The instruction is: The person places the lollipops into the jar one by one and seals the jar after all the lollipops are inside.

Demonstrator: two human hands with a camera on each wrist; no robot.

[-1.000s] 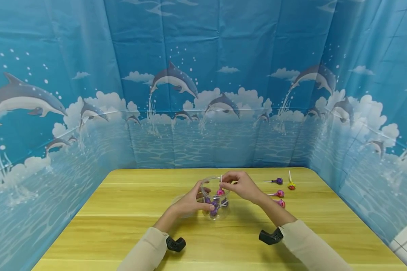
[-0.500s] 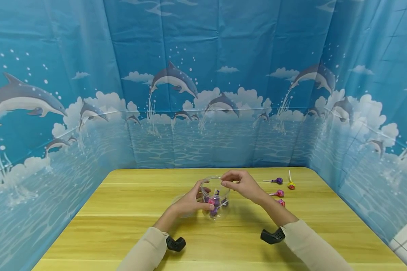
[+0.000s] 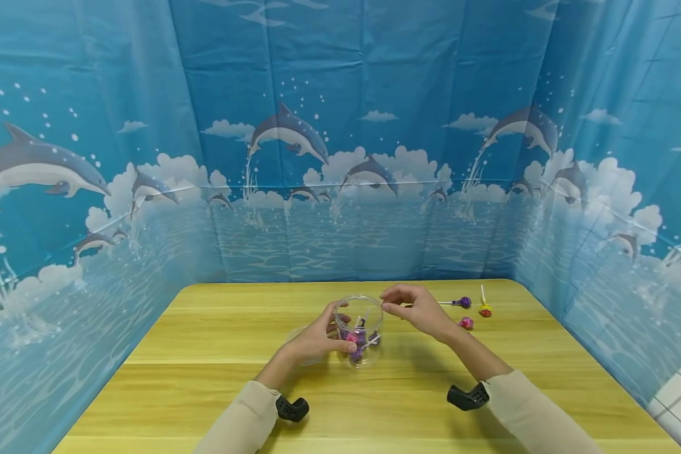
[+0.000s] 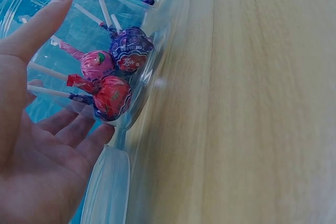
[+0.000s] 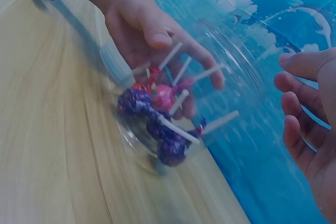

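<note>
A clear round jar [image 3: 371,323] stands uncovered on the table, with several wrapped lollipops inside. My left hand [image 3: 318,338] holds its left side, thumb in front and fingers behind. Through the wall in the left wrist view I see a red lollipop [image 4: 111,97], a pink one [image 4: 97,64] and a purple one [image 4: 131,49], sticks pointing toward the mouth. Purple lollipops [image 5: 172,150] also show in the right wrist view. My right hand [image 3: 419,310] hovers just right of the jar's rim, fingers loosely bent, nothing between them.
A clear lid [image 4: 107,187] lies left of the jar, partly behind my left hand. To the right on the wooden table [image 3: 215,391] are a purple lollipop [image 3: 461,302], a yellow-red one [image 3: 485,310] and a pink one [image 3: 466,323]. A dolphin-print curtain [image 3: 318,239] surrounds the table.
My right hand let a pink lollipop drop into the jar, where it now lies among the others. That hand then shifted right, away from the rim. The left hand keeps its hold.
</note>
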